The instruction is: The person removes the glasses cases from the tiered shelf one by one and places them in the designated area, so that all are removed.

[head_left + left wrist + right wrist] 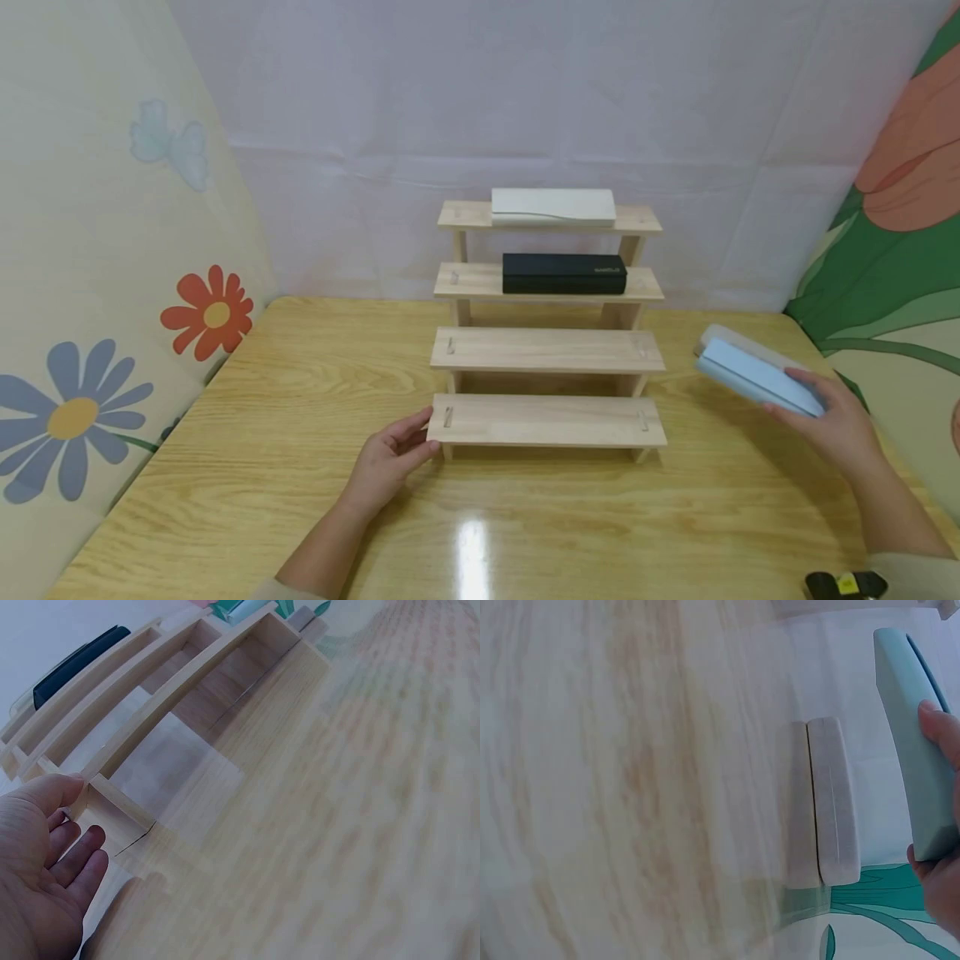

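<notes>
My right hand (836,421) grips a light blue glasses case (757,379) by its near end, held above the table to the right of a tiered wooden stand (547,421). In the right wrist view, the thumb lies along one side of the case. Behind the blue case, a pale grey case (834,802) lies on the table, partly hidden in the head view. My left hand (386,467) holds the left end of the stand's lowest shelf between thumb and fingers. In the left wrist view, the other fingers (79,859) curl loosely below it.
A white case (552,207) lies on the top shelf and a black case (564,275) on the one below. The stand rests on a glossy wood-grain table (337,358). White cloth (375,100) hangs behind; flower-printed panels (900,267) rise at both sides.
</notes>
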Demonstrator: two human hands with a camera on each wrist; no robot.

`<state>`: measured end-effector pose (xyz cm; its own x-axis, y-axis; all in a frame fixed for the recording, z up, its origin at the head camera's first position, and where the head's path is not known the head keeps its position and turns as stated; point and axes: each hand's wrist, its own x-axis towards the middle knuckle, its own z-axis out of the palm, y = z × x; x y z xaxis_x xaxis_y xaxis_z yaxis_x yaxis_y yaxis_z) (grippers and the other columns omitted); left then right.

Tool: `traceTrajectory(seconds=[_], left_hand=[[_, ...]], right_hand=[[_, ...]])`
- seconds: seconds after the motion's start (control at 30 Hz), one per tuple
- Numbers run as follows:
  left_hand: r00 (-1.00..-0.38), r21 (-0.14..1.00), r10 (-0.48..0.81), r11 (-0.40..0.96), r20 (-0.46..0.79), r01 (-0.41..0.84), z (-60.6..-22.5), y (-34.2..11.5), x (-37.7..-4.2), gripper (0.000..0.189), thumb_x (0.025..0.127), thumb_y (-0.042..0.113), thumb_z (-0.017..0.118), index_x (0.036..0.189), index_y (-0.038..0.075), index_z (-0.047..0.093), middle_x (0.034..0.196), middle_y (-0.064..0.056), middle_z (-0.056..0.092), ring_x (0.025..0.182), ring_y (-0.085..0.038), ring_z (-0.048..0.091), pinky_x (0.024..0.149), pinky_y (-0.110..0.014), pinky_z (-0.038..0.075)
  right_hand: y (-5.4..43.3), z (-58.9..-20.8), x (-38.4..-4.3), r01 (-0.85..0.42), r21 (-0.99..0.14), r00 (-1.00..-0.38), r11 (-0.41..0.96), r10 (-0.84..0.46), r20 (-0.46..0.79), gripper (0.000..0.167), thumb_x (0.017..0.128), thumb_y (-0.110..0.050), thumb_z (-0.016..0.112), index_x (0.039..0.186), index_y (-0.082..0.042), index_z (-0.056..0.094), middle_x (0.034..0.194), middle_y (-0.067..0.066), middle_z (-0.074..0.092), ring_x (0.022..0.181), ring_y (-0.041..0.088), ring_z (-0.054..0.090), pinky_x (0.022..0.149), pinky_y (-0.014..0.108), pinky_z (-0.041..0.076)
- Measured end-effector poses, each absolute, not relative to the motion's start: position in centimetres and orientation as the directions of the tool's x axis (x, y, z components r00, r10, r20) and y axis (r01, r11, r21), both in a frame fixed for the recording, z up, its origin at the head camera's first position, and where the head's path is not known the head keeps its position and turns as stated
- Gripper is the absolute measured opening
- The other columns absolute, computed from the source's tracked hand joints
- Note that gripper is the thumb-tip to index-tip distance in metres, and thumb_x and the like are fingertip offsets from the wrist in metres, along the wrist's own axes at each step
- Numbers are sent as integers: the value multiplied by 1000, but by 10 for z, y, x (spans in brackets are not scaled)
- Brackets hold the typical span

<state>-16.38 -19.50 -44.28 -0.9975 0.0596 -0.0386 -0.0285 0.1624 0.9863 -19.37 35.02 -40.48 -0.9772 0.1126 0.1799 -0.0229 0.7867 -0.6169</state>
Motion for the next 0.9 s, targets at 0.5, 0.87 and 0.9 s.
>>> traceTrajectory(seconds=[0.5, 0.87, 0.9], left_hand=[[-997, 988, 62, 148, -45, -35, -442, -195, -164, 52, 89, 2, 68, 138, -4, 50, 140, -22, 53, 108, -8, 62, 88, -15, 53], [-997, 989, 62, 144, -49, -40, -443, -195, -163, 53, 90, 3, 68, 139, -4, 49, 141, -22, 53, 106, -6, 62, 87, -15, 53], [-997, 989, 63, 142, -48, -38, -443, -195, -163, 53, 90, 3, 68, 139, -4, 49, 141, -22, 53, 105, -4, 62, 87, -15, 53]], right_hand=[[360, -418, -196, 24, -593, -986, 805, 118, 121, 77, 91, -37, 68, 145, 9, 36, 139, 46, 33, 121, 59, 34, 92, 66, 33], [362, -422, -200, 53, -621, -992, 782, 112, 56, 81, 93, -42, 64, 147, 8, 32, 142, 46, 27, 125, 62, 29, 97, 72, 29], [362, -423, -200, 57, -623, -993, 780, 111, 48, 81, 93, -42, 64, 147, 8, 31, 143, 47, 26, 125, 63, 28, 98, 73, 28]])
